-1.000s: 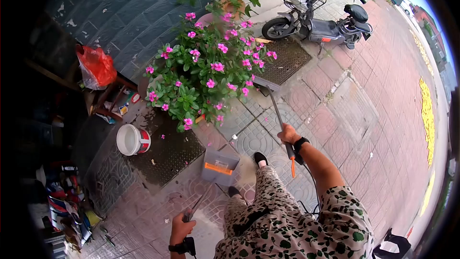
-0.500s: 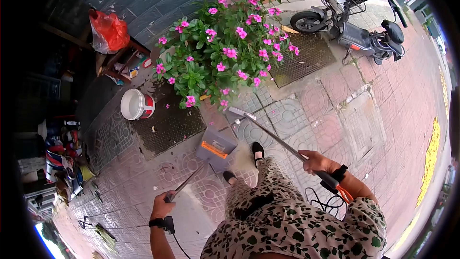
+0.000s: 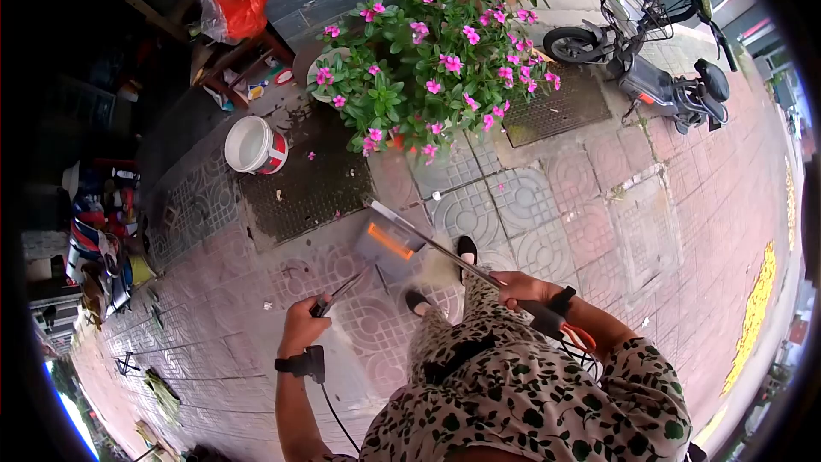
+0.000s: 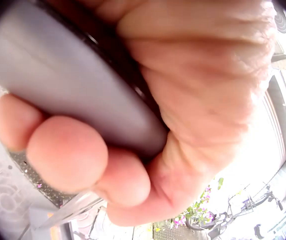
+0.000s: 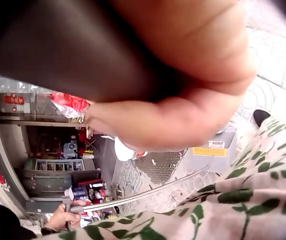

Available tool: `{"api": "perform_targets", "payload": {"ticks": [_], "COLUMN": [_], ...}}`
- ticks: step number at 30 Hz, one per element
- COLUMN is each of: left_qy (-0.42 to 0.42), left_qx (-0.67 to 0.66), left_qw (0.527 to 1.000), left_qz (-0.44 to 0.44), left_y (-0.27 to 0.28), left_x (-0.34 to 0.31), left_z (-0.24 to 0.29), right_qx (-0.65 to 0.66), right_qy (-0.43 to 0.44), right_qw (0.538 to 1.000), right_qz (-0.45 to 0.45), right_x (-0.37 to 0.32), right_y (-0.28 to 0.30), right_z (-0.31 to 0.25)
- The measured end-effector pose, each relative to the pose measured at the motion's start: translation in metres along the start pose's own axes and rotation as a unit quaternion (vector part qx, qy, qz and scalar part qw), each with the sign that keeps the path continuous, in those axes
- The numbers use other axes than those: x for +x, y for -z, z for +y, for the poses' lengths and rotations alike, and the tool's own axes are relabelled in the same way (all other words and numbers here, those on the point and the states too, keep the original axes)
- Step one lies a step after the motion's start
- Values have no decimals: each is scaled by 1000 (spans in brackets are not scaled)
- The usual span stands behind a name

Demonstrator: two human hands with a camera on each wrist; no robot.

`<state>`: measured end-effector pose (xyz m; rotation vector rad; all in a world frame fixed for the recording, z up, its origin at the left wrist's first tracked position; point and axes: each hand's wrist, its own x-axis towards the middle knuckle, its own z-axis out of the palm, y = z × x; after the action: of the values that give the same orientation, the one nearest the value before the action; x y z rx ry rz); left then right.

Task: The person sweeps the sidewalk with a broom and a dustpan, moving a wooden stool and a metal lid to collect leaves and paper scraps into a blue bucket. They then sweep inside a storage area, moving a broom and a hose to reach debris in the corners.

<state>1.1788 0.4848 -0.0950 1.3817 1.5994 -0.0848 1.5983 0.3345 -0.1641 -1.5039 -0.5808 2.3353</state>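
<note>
My left hand (image 3: 301,327) grips the handle of a long-handled dustpan (image 3: 397,269); in the left wrist view its fingers curl round the grey handle (image 4: 78,75). The grey pan rests on the paving just ahead of the feet, with an orange comb strip (image 3: 391,240) along it. My right hand (image 3: 520,287) grips a broom (image 3: 432,244) by its dark handle end, from which an orange loop hangs. The broom's metal pole slants across the pan, and its head shows as a narrow edge at the pan's far side. Close up, the right hand's fingers (image 5: 183,120) wrap the dark grip.
Pink flowers (image 3: 451,63) in pots stand ahead along the wall. A white bucket (image 3: 248,144) stands by a dark metal floor plate (image 3: 316,192) at left. An electric scooter (image 3: 654,77) is parked at far right. A red plastic bag (image 3: 235,4) sits on a wooden stool.
The broom head has swept from the floor by the flowers, leftward and nearer, to the dustpan. The left hand keeps hold of the dustpan handle. The head view has turned as well.
</note>
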Motion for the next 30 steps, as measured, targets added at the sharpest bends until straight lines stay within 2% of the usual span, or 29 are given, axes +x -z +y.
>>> {"api": "perform_targets", "payload": {"ticks": [1,3,4,5,7,8,9,11,14,16,17,19,21,23,24,26,30], "left_qy": [-1,-56,-70,-70,-55,-56,-80,-103,-103,-40,-41,-69,-52,-90,-92,-33,-25], "left_qx": [-5,40,45,42,28,26,50,73,46,-9,-10,-43,-51,-15,-15,-47,-21], "left_qw": [1000,998,996,997,998,998,995,992,991,994,994,992,993,990,990,996,996], "left_qz": [0,5,9,9,0,1,14,31,75,97,96,97,96,107,108,75,82], "left_y": [1,0,0,0,-1,-2,-2,2,15,26,29,35,35,38,41,49,60], "left_x": [0,-3,-6,-8,-13,-16,-20,-26,-45,-59,-63,-66,-68,-62,-59,-61,-51], "left_z": [-2,-7,-6,-8,-15,-18,-19,-25,-32,-35,-42,-57,-61,-70,-75,-66,-64], "right_qx": [-5,239,168,166,-45,-166,-263,-356,-309,-255,-255,-134,-110,-27,8,40,104], "right_qy": [-2,-37,-28,-29,34,7,68,105,84,87,86,86,85,45,59,47,46], "right_qw": [1000,970,985,986,990,972,943,887,896,892,892,917,920,926,928,927,927], "right_qz": [2,-20,16,17,128,165,193,274,307,363,364,365,366,373,368,369,357], "right_x": [-8,-27,-37,-43,-48,-45,-38,-14,3,3,4,3,-1,7,9,10,20], "right_y": [-7,-17,-24,-31,-45,-46,-38,-17,-2,-11,-12,-11,-14,-13,-12,-10,-7], "right_z": [3,15,12,9,3,-4,7,34,51,56,62,74,73,75,78,70,49]}}
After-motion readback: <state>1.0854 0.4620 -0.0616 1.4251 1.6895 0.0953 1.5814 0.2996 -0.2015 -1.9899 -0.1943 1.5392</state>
